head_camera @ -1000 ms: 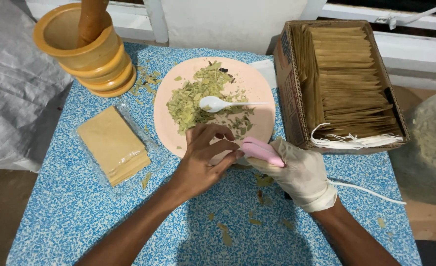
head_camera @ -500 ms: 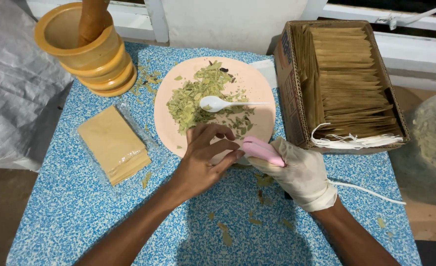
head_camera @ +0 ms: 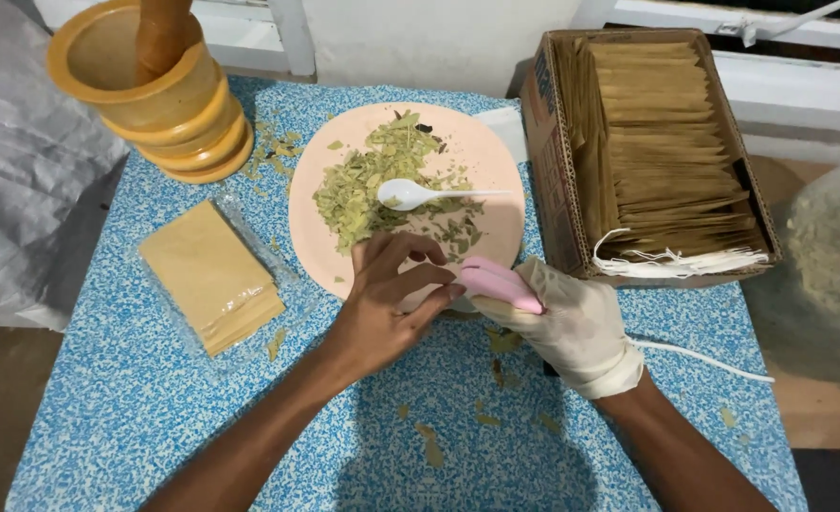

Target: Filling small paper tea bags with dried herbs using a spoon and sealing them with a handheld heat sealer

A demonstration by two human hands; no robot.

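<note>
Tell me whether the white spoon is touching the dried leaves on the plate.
Touching. The head view shows the white spoon lying with its bowl on the heap of dried leaves on the pink plate.

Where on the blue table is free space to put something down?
The near-left table, below the stack of tan sheets and left of the left hand, is bare. The near-right corner has only leaf bits. Around the plate, mortar and box, it is crowded.

Bench [head_camera: 136, 398]: blue-white speckle. Plate [head_camera: 496, 161] peach, leaves [head_camera: 363, 185] olive-green, spoon [head_camera: 410, 194] white, sealer [head_camera: 496, 283] pink, mortar [head_camera: 155, 104] ochre, glove [head_camera: 581, 332] cream.
</note>
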